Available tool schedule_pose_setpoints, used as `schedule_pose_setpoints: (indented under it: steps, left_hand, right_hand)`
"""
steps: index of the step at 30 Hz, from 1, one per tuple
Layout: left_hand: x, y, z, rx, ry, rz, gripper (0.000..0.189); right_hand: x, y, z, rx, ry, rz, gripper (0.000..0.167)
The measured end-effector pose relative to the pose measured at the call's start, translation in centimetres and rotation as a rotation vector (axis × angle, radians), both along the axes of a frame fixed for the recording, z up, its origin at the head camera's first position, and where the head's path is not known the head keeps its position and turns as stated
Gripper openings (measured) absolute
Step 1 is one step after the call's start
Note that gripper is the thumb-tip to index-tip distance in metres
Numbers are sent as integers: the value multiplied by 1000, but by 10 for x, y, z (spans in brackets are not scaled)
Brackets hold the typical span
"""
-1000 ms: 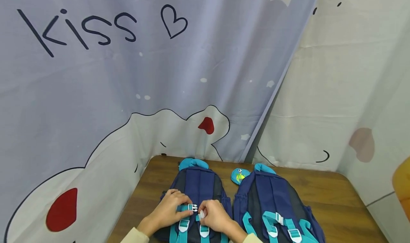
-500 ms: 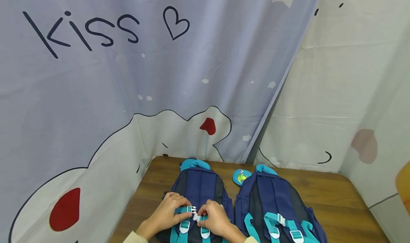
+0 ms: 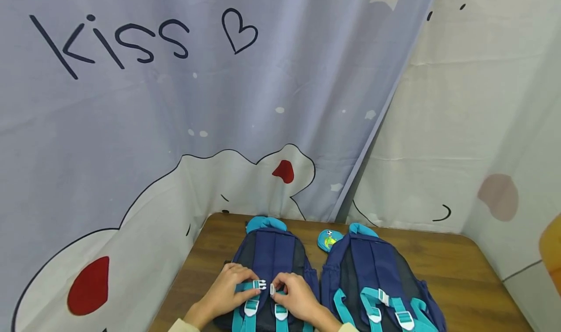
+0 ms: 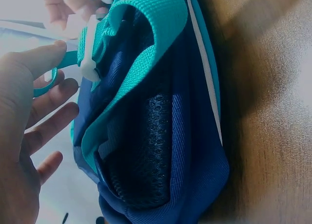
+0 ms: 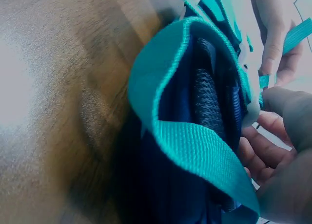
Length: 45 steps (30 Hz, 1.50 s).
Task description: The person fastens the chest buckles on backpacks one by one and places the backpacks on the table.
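Observation:
A navy backpack (image 3: 273, 247) with teal straps lies on the table in front of me. My left hand (image 3: 230, 289) pinches the white pronged half of a side-release buckle (image 3: 259, 284) between thumb and fingers. Just to its right, my right hand (image 3: 294, 295) pinches the white socket half (image 3: 272, 290). A small gap separates the two halves, and the prongs face the socket. In the left wrist view, a teal strap (image 4: 151, 39) loops beside the left fingers. The right wrist view has another teal webbing loop (image 5: 195, 141) below the right hand, partly covering the backpack's side.
A second navy backpack (image 3: 377, 268) lies close on the right, its teal chest strap joined by a white buckle (image 3: 383, 298). Behind and between the bags sits a small blue pouch (image 3: 328, 240). Wooden table (image 3: 456, 264) extends to the right; a printed curtain (image 3: 245, 103) hangs behind.
Half a second ago the socket half was tilted up against the prongs. My right hand has since drawn it slightly right, so the halves are apart. My left hand has barely moved.

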<state>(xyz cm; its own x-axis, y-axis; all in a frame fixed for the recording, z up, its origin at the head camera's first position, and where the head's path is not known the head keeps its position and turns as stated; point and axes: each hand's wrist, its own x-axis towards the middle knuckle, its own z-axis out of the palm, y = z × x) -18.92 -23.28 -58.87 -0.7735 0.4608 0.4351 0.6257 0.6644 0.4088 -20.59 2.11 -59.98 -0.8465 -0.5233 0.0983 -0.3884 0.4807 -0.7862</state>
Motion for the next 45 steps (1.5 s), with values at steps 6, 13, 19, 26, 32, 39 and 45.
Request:
schedule_pose_setpoints:
  steps: [6,13,19,26,32,39,45]
  left_hand:
    - [1,-1,0,19,9,-10,19]
    - [1,0,0,-3,66,-7,21]
    - [0,4,2,1,64,-18,19]
    - [0,7,5,-14,39,-3,20]
    - [1,9,6,-40,-9,3,19]
    - [1,13,4,-64,-25,-16,19]
    - [1,13,0,-79,2,-22,20]
  right_hand:
    - [2,2,6,-69,-68,12,14]
    - [0,5,14,-75,-48,19,14]
    - [-4,8,18,4,41,33,12]
    - [-5,11,25,126,105,42,9]
    - [-3,12,26,142,121,45,9]
    - [-3,9,24,166,114,58,11]
    - [-2,7,22,166,115,80,18]
